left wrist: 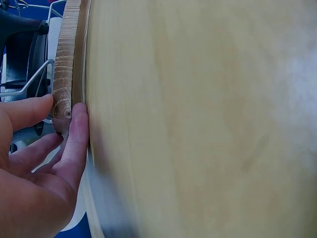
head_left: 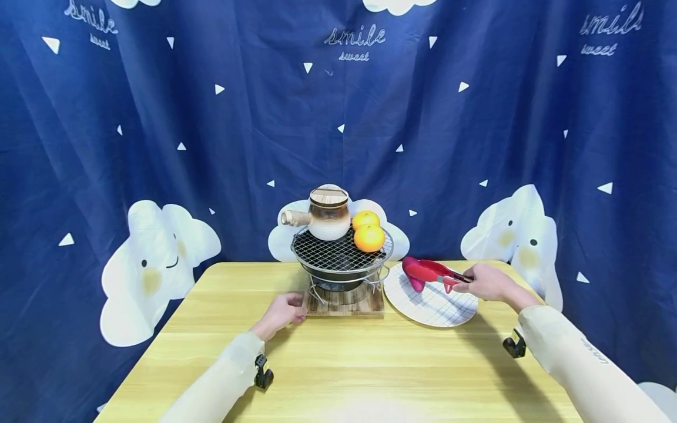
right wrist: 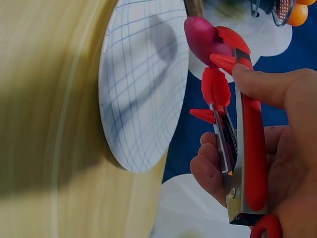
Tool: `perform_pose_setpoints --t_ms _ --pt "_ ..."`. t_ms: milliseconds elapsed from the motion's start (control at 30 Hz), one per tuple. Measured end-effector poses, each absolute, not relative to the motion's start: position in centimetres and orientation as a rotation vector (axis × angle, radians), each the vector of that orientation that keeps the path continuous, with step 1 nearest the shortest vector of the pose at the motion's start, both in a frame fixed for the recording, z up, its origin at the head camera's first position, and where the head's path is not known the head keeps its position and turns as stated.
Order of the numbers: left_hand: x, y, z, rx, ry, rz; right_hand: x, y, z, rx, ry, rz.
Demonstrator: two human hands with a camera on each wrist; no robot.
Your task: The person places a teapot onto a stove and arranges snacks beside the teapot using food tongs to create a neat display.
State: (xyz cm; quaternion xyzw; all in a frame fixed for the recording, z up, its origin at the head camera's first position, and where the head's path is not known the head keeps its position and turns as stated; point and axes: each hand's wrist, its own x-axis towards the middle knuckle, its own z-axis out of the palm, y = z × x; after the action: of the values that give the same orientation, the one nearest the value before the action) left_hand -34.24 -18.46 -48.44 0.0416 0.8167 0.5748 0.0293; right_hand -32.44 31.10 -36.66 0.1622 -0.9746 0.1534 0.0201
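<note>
My right hand [head_left: 488,282] holds a pair of red-and-metal tongs [right wrist: 253,144], thumb on one arm and fingers wrapped round the other. At the red tips of the tongs is a purple-red sweet potato [right wrist: 204,40], over the left part of a white plate with blue grid lines [head_left: 449,311]. A shadow of both falls across the plate. My left hand [head_left: 282,311] pinches the near left corner of a brown wooden board [head_left: 346,310], thumb on top and a finger along its lower edge. On that board stands a small black grill [head_left: 338,273] with a wire mesh.
On the mesh sit a brown-and-white teapot [head_left: 329,223] with a side handle and wooden lid, and two oranges [head_left: 369,238] to its right. Wire handles [head_left: 379,281] stick out from the grill. A blue curtain [head_left: 254,129] hangs behind the light wooden table [head_left: 338,364].
</note>
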Motion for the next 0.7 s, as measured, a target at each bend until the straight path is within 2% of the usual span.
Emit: perform_pose_setpoints --t_ms 700 --pt "-34.2 -18.2 -48.4 0.108 2.528 1.774 -31.5 32.2 -33.4 0.558 -3.006 0.567"
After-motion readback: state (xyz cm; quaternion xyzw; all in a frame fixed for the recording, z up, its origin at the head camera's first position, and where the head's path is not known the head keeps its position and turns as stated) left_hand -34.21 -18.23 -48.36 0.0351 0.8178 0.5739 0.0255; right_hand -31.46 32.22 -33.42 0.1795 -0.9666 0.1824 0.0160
